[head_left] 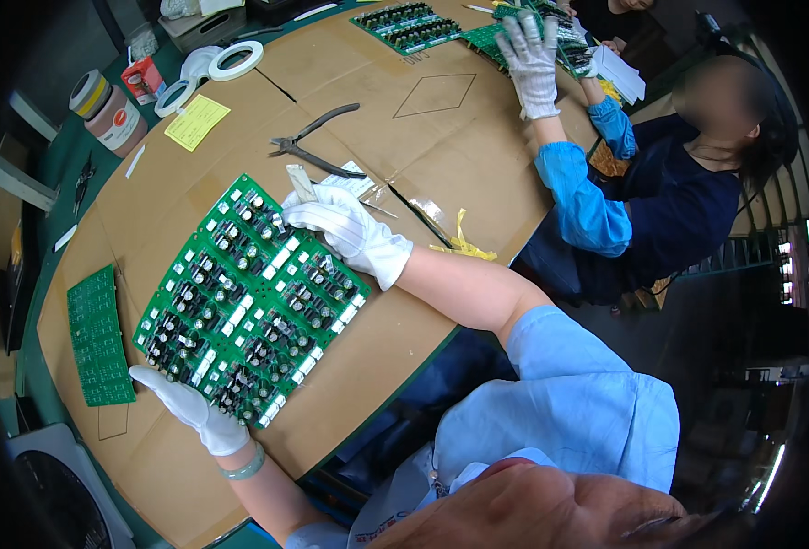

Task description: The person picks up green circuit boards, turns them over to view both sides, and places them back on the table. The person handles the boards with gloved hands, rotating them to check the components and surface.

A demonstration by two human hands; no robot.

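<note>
A green circuit board [249, 302] packed with black parts, round capacitors and white connectors is tilted in front of me. My left hand [192, 414], in a white glove, grips its lower left edge; the thumb lies along the edge and the other fingers are hidden beneath. At the board's upper right edge is my right hand [348, 231], also gloved, with fingers curled around a pale, flat-ended tool [301, 183] that I cannot name more closely. Side cutters [318, 142] with dark handles lie just beyond that hand.
A second green board [101, 337] lies at the left. Tape rolls [236, 60], a yellow paper [198, 123] and a pink jar [116, 128] stand or lie at the far left. Across the table at right, a co-worker's gloved hand [531, 69] is raised near more boards [408, 29].
</note>
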